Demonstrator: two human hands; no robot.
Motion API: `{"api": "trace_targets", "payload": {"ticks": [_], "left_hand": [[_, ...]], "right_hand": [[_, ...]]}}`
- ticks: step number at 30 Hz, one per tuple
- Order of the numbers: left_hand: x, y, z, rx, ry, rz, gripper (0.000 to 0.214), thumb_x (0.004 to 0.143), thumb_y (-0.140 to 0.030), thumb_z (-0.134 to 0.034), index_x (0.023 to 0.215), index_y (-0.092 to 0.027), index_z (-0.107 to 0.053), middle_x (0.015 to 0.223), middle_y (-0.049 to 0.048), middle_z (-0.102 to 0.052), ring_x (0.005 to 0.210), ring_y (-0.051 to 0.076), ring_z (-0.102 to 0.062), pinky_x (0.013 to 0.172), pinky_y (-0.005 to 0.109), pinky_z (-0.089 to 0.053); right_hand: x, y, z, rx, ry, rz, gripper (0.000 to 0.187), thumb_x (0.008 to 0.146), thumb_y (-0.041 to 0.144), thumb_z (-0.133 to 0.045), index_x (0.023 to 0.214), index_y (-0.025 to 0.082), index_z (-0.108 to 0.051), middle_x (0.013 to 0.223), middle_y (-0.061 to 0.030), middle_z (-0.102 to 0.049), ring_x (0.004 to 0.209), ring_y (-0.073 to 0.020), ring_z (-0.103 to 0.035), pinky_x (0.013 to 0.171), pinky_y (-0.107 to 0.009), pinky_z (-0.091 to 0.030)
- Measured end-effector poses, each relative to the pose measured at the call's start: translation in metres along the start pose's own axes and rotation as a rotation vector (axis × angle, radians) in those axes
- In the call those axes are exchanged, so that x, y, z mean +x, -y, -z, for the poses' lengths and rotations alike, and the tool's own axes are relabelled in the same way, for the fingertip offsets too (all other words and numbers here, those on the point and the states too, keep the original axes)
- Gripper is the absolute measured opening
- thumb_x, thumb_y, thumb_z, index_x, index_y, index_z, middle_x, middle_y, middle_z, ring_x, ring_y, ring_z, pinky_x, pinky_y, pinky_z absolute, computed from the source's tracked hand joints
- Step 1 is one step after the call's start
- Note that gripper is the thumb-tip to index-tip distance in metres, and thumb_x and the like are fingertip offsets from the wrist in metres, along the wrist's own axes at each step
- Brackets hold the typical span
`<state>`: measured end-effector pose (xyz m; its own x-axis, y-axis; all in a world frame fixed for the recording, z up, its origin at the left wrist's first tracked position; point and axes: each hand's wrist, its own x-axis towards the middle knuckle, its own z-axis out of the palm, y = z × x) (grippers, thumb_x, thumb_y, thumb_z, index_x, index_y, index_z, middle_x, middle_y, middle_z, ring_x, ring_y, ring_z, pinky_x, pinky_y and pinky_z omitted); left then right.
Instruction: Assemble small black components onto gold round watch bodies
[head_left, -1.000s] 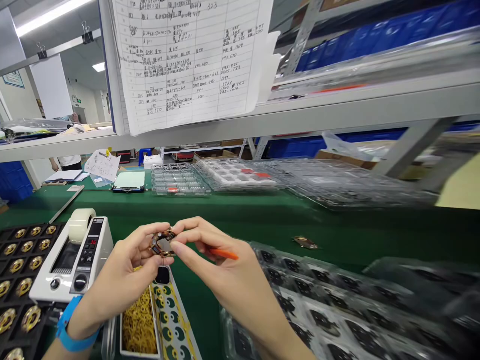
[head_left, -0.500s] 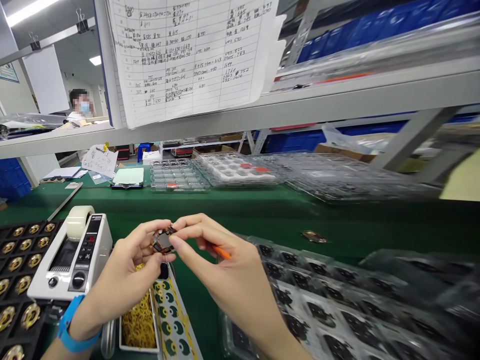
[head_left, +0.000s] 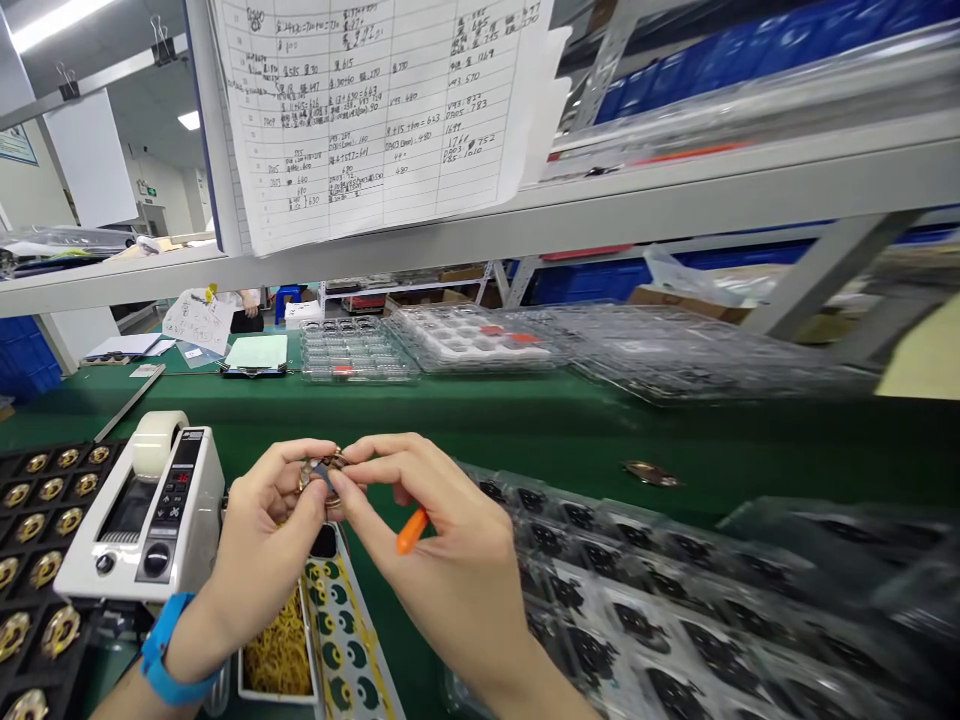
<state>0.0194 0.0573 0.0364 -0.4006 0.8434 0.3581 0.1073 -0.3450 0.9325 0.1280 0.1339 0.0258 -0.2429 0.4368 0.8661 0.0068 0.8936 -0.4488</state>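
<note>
Both left grip (head_left: 274,530) and right grip (head_left: 459,540) hold a round part (head_left: 321,469), the latter also an orange stick (head_left: 412,530); below, a box (head_left: 279,697) of yellow bands (head_left: 277,650); rightward, trays (head_left: 609,588) of black pieces (head_left: 592,652).

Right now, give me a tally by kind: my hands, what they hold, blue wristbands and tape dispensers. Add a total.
Hands: 2, left hand and right hand
Held round part: 1
Held orange stick: 1
Blue wristband: 1
Tape dispenser: 1
Total: 6

Fingers (head_left: 390,472) partly hide the round part (head_left: 321,468), while the black tray (head_left: 67,680) runs off left.
</note>
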Motion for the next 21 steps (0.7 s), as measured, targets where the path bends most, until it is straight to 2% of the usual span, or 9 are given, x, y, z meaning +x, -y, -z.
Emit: {"api": "trace_targets", "payload": {"ticks": [3, 5, 8, 12, 14, 17, 19, 21], "left_hand": [[0.001, 0.000, -0.001, -0.029, -0.032, 0.002, 0.016, 0.085, -0.019, -0.065, 0.101, -0.017, -0.064, 0.082, 0.0031, -0.077, 0.076, 0.015, -0.073, 0.072, 0.023, -0.061], [0.001, 0.001, -0.002, -0.035, -0.043, 0.000, 0.015, 0.085, -0.020, -0.064, 0.100, -0.018, -0.064, 0.083, 0.0032, -0.076, 0.075, 0.015, -0.073, 0.072, 0.025, -0.061], [0.000, 0.006, -0.002, -0.017, -0.044, -0.006, 0.015, 0.088, -0.020, -0.060, 0.102, -0.018, -0.062, 0.085, 0.0033, -0.075, 0.074, 0.015, -0.071, 0.069, 0.025, -0.059], [0.005, 0.008, 0.005, 0.174, 0.041, -0.036, 0.012, 0.090, -0.018, -0.056, 0.098, -0.019, -0.064, 0.084, 0.0019, -0.070, 0.074, 0.014, -0.065, 0.069, 0.024, -0.053], [0.008, 0.006, 0.010, 0.344, 0.041, -0.110, 0.013, 0.088, -0.016, -0.056, 0.087, -0.019, -0.068, 0.083, 0.0019, -0.067, 0.076, 0.014, -0.061, 0.069, 0.023, -0.049], [0.012, 0.002, 0.015, 0.448, -0.064, -0.212, 0.013, 0.083, -0.013, -0.059, 0.074, -0.018, -0.069, 0.076, 0.0004, -0.060, 0.073, 0.014, -0.055, 0.066, 0.023, -0.044], [0.012, 0.000, 0.014, 0.356, -0.099, -0.160, 0.010, 0.081, -0.016, -0.063, 0.072, -0.018, -0.067, 0.071, -0.0007, -0.060, 0.069, 0.013, -0.054, 0.064, 0.023, -0.045], [0.012, -0.001, 0.013, 0.211, -0.090, -0.052, 0.007, 0.079, -0.020, -0.067, 0.073, -0.017, -0.067, 0.070, -0.0002, -0.063, 0.067, 0.013, -0.057, 0.064, 0.023, -0.047]], "right_hand": [[0.001, -0.003, -0.003, -0.004, -0.024, -0.021, 0.011, 0.087, 0.014, -0.062, 0.083, 0.022, -0.054, 0.084, -0.0013, -0.063, 0.066, -0.0130, -0.057, 0.053, -0.025, -0.044], [0.003, -0.006, -0.003, 0.020, 0.035, -0.051, 0.008, 0.088, 0.015, -0.061, 0.089, 0.022, -0.057, 0.085, -0.0008, -0.061, 0.061, -0.0115, -0.053, 0.050, -0.024, -0.042], [0.007, -0.008, -0.001, 0.083, 0.133, -0.067, 0.012, 0.088, 0.012, -0.057, 0.080, 0.022, -0.057, 0.082, -0.0001, -0.060, 0.059, -0.0104, -0.050, 0.049, -0.022, -0.041], [0.008, -0.010, -0.001, 0.063, 0.139, 0.002, 0.018, 0.087, 0.008, -0.054, 0.074, 0.021, -0.051, 0.077, -0.0002, -0.057, 0.065, -0.0117, -0.053, 0.053, -0.022, -0.043], [0.007, -0.012, -0.001, -0.007, 0.123, 0.100, 0.015, 0.087, 0.008, -0.054, 0.080, 0.021, -0.053, 0.080, -0.0016, -0.059, 0.070, -0.0136, -0.056, 0.057, -0.025, -0.046], [0.005, -0.012, -0.001, -0.079, 0.039, 0.235, 0.012, 0.089, 0.011, -0.058, 0.095, 0.020, -0.056, 0.087, -0.0052, -0.063, 0.076, -0.0161, -0.060, 0.057, -0.026, -0.047], [0.004, -0.009, 0.000, -0.095, -0.034, 0.278, 0.016, 0.089, 0.012, -0.061, 0.102, 0.020, -0.056, 0.088, -0.0063, -0.063, 0.076, -0.0161, -0.061, 0.054, -0.026, -0.045], [0.003, -0.006, 0.003, -0.107, -0.072, 0.277, 0.017, 0.089, 0.012, -0.062, 0.103, 0.021, -0.057, 0.087, -0.0060, -0.062, 0.074, -0.0160, -0.060, 0.052, -0.026, -0.044]]}}
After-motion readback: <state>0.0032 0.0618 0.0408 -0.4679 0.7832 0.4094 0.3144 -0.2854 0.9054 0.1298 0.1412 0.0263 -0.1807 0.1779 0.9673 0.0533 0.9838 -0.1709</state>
